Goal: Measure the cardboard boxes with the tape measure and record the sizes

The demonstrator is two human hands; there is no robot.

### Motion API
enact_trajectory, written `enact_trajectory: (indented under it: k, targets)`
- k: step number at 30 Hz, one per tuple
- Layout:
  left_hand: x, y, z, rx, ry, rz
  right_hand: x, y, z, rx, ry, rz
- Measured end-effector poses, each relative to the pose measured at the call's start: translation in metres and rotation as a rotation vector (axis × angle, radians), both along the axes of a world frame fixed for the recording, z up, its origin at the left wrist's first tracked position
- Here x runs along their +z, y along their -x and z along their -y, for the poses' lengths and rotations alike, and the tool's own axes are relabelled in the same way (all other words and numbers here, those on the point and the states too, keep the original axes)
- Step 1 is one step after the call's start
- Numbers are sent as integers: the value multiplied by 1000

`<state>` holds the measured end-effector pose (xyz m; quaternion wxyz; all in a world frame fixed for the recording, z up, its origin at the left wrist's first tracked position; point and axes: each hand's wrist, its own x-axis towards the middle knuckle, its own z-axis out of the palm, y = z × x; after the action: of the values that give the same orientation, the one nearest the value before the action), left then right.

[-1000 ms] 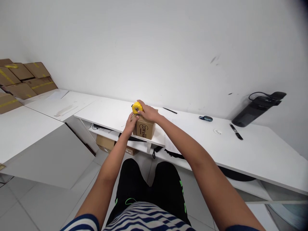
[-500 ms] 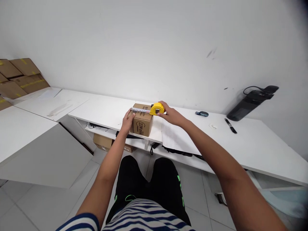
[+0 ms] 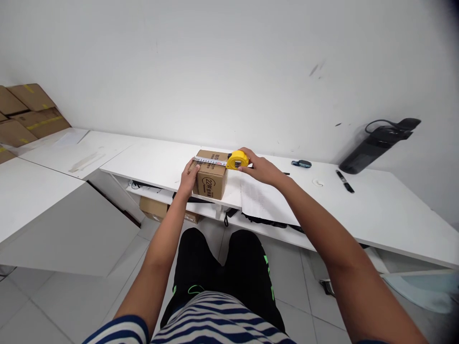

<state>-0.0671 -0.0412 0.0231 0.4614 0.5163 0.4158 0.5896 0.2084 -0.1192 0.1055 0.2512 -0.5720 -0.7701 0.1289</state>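
- With my left hand I hold the left side of the cardboard box; the thumb lies at its top front edge.
- With my right hand I hold the yellow tape measure, with the fingers closed around its case.
- The white tape blade is pulled out and crosses the top of the box from side to side; I cannot tell exactly how its left end is held.
- The box sits on the white counter, near the front edge, and the tape case is at its upper right edge.
- Under my right forearm, a paper sheet lies on the counter, just beside the box.
- Farther right I see a black bottle near the wall, and a small dark blue object.
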Motion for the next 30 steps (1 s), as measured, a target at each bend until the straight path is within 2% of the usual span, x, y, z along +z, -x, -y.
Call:
enact_trajectory:
  k: [11, 30]
  targets:
    - [3, -1, 3, 6, 24, -22, -13, -4, -3, 4, 20, -62]
    - [7, -3, 5, 8, 28, -27, -13, -3, -3, -9, 14, -48]
